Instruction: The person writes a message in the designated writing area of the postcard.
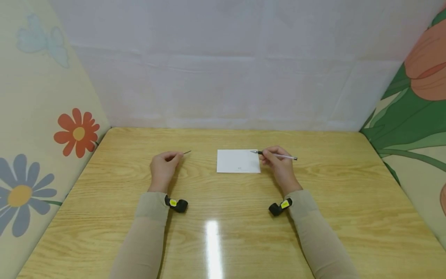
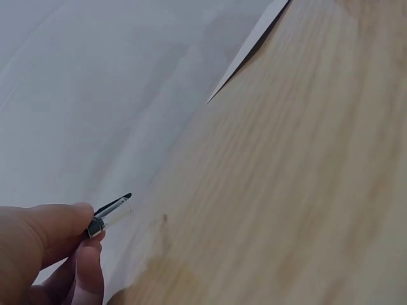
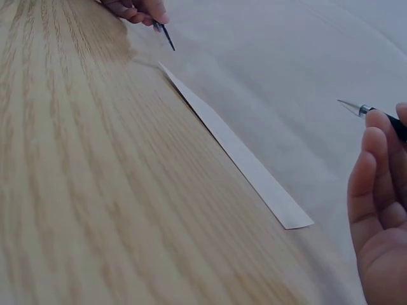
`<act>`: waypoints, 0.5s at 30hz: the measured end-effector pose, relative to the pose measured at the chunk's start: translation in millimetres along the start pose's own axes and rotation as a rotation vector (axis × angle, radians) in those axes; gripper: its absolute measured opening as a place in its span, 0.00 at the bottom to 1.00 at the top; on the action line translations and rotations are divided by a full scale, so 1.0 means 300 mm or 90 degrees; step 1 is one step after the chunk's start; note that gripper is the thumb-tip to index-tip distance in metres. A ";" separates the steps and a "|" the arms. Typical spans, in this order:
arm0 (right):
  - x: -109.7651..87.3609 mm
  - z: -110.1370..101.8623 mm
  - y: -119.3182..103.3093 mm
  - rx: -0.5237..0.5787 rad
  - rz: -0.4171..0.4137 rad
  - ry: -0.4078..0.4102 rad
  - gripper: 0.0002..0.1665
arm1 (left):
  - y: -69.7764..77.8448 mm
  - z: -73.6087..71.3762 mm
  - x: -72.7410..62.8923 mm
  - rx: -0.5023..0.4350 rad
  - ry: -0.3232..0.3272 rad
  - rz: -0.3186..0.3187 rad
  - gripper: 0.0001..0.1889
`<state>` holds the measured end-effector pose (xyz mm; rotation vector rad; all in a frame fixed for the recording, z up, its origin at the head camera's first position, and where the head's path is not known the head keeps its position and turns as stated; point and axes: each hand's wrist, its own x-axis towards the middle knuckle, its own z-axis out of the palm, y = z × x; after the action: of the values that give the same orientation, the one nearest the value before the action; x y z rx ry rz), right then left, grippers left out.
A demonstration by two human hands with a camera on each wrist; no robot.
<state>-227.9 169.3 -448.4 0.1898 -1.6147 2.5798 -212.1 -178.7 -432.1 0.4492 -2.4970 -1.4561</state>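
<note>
My left hand (image 1: 164, 166) pinches a small pen cap (image 1: 187, 152) between thumb and fingertips, above the left side of the table. In the left wrist view the cap (image 2: 109, 216) looks clear, with a dark clip pointing away from the fingers. My right hand (image 1: 278, 164) holds an uncapped pen (image 1: 285, 156) with a clear barrel and dark grip. Its pointed silver tip (image 3: 350, 107) faces left and overlaps the upper right corner of a white sheet of paper (image 1: 235, 160) in the head view. The paper lies between the hands, with a small faint mark near its lower edge.
The wood-grain table (image 1: 223, 201) reaches back to a white cloth backdrop (image 1: 223, 77). Flower-patterned panels stand at the left (image 1: 31, 116) and right (image 1: 411, 116). Each wrist wears a black camera on a strap over a beige sleeve.
</note>
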 end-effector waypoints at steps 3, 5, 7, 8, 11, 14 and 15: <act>0.000 0.000 0.000 -0.002 -0.002 0.000 0.06 | -0.003 0.000 0.001 0.025 -0.007 0.004 0.15; -0.001 0.000 -0.001 -0.005 -0.002 -0.001 0.06 | -0.004 0.000 0.002 0.040 -0.010 0.010 0.14; 0.000 -0.001 -0.001 -0.008 -0.001 0.001 0.05 | -0.006 0.000 0.003 0.055 -0.008 0.019 0.13; -0.001 -0.001 -0.001 -0.009 0.000 0.001 0.04 | -0.006 0.001 0.003 0.061 -0.007 0.023 0.13; 0.000 -0.003 0.000 -0.011 0.004 0.002 0.04 | -0.008 0.002 0.004 0.076 -0.007 0.031 0.13; -0.002 -0.002 -0.001 -0.014 0.006 0.002 0.04 | -0.008 0.002 0.004 0.084 -0.011 0.032 0.12; -0.002 -0.002 -0.001 -0.014 0.007 0.002 0.04 | -0.008 0.001 0.003 0.085 -0.013 0.031 0.13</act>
<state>-227.4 169.9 -448.3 0.1761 -1.6465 2.5682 -212.8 -180.0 -434.4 0.3956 -2.6127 -1.2884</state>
